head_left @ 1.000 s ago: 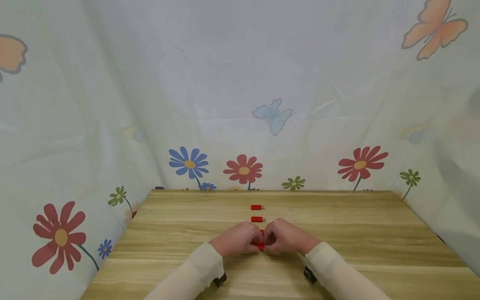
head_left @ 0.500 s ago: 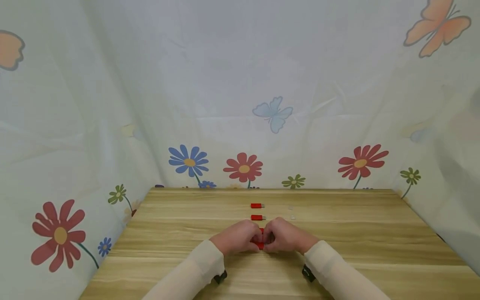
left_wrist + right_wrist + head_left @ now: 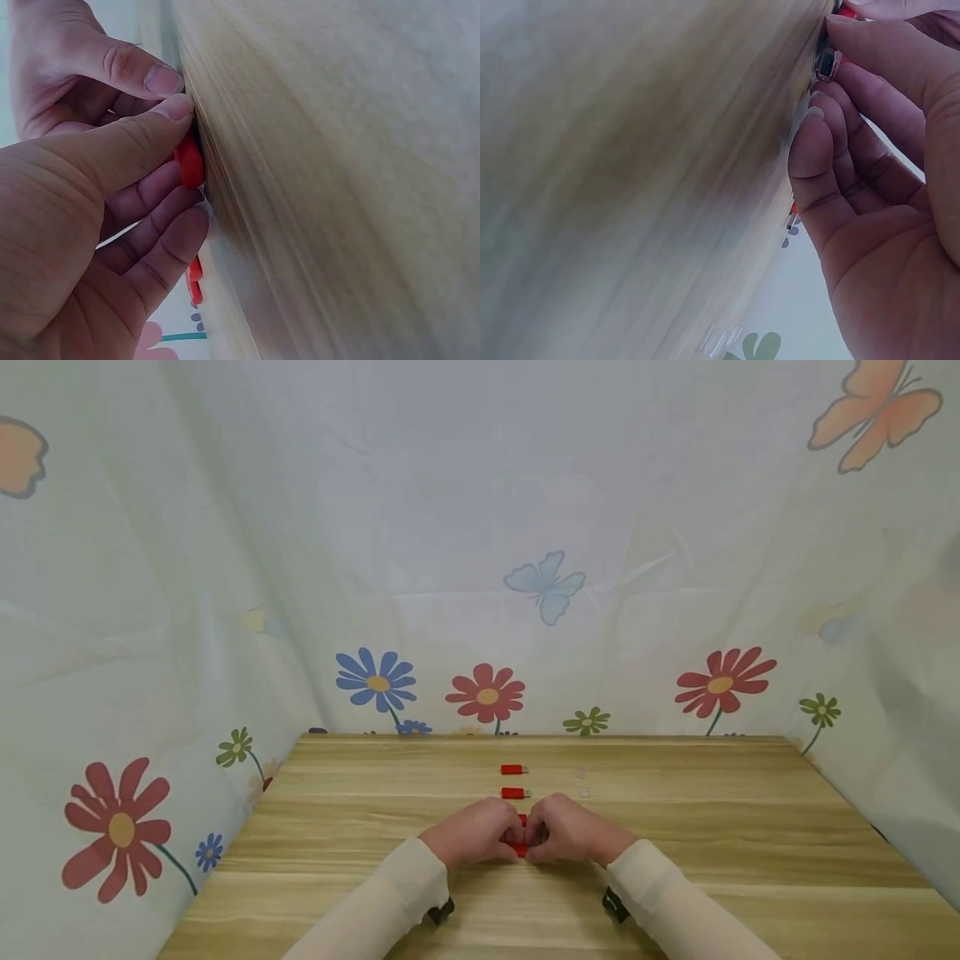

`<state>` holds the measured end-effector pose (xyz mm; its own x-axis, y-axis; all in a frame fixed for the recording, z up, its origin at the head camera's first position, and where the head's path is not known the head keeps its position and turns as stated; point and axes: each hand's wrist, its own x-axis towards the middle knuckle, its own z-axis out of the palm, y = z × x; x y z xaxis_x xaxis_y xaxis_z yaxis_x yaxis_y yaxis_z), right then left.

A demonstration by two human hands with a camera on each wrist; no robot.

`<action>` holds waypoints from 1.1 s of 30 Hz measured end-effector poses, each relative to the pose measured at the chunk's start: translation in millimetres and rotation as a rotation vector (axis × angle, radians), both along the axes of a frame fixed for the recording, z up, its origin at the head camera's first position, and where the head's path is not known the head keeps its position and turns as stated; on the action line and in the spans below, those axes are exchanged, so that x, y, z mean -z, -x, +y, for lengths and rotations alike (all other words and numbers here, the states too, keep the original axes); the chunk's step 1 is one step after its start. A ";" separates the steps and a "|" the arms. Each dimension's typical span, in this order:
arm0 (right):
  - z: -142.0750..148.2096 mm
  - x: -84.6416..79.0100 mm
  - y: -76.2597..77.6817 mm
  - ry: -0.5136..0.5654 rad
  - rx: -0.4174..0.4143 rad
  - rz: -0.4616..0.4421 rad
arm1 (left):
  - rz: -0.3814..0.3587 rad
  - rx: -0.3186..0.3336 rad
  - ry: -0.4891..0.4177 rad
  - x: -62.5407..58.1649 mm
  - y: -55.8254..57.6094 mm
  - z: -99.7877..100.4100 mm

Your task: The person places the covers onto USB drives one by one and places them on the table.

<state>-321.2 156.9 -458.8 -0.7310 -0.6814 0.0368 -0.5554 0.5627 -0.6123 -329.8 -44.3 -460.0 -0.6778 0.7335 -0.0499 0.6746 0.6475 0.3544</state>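
Note:
In the head view my left hand (image 3: 476,832) and right hand (image 3: 577,831) meet at the middle of the wooden table, fingertips nearly touching. Between them is a red USB flash drive (image 3: 521,850), low over the tabletop. My left thumb (image 3: 169,112) and finger pinch its red body. My right thumb (image 3: 855,34) and index finger pinch at its other end, where the fingertips hide what lies between them. Just beyond, partly hidden by my fingers, lies another red USB flash drive (image 3: 191,163); its metal connector (image 3: 827,66) faces right.
Two more red USB flash drives, a nearer one (image 3: 514,793) and a farther one (image 3: 513,770), lie in line behind my hands. To their right rest small clear caps (image 3: 583,792). A flower-printed curtain (image 3: 420,568) encloses the table (image 3: 750,827) at back and sides.
My right fingertips have edged slightly left, closing the small gap to the left hand. The grip looks the same, and the other drives lie still while the head view shifts slightly.

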 end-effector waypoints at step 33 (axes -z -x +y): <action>28.3 -13.4 10.6 -0.011 0.157 0.168 | 0.039 -0.095 -0.015 -15.2 12.6 -6.4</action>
